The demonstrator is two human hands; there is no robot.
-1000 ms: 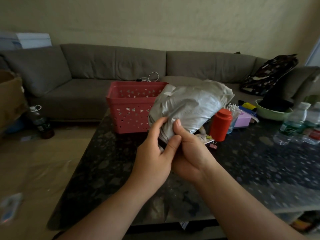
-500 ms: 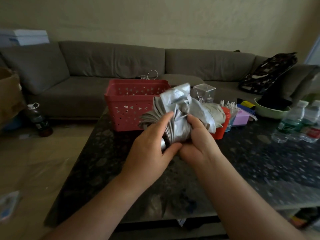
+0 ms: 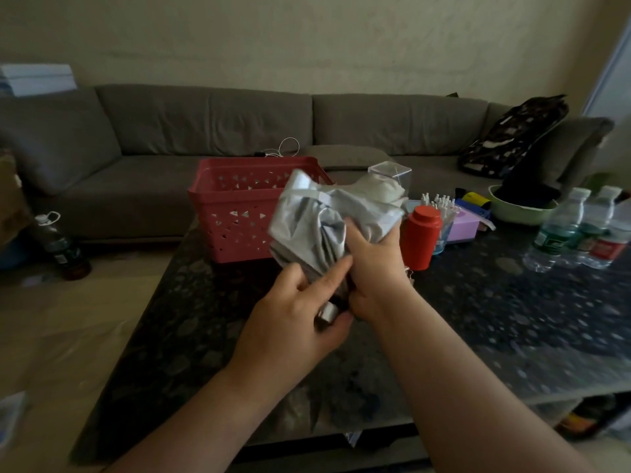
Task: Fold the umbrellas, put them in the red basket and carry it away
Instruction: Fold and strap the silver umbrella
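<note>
We see the silver umbrella (image 3: 319, 227) bunched, long axis running up and away, handle end nearest us; left hand (image 3: 300, 322) grips its base; right hand (image 3: 374, 264) clutches its folds, above the tabletop (image 3: 512, 319); red basket (image 3: 239, 213) behind.

Both forearms bare to the frame's edge, no sleeves, left hand (image 3: 293, 319) and right hand (image 3: 374, 268) ungloved

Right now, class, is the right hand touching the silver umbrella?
Touching. The head view shows the right hand gripping the bunched fabric of the umbrella.
</note>
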